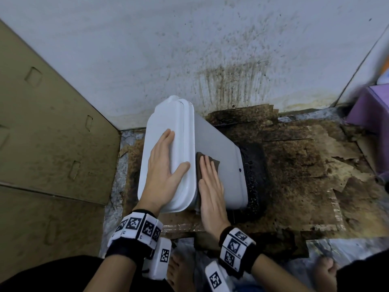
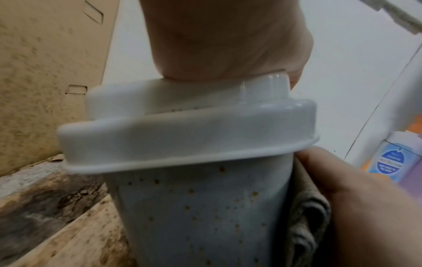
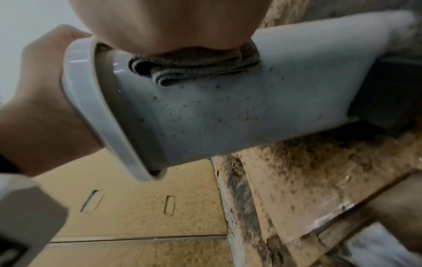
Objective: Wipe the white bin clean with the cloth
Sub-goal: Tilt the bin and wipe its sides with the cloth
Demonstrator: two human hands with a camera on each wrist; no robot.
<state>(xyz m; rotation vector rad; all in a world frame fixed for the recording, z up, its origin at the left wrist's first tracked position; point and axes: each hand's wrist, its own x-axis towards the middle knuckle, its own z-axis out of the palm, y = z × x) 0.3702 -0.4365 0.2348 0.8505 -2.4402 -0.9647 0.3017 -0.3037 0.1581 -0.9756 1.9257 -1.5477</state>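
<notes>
White bin (image 1: 219, 157) stands on stained cardboard (image 1: 294, 165) near the wall edge. L hand (image 1: 166, 165) lies flat, fingers straight, on lid (image 1: 168, 123), likely to steady the bin vs. wipe pressure. R hand (image 1: 210, 184), fingers straight, presses folded cloth (image 3: 194, 66) onto bin side just under lid rim. Brown specks remain on adjacent face.

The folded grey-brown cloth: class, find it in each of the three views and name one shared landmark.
Head: folded grey-brown cloth centre, under right hand's fingers.
Left wrist: cloth lower right, behind bin.
Right wrist: cloth upper centre, under palm.
Shared landmark: the white plastic bin's lid rim.
</notes>
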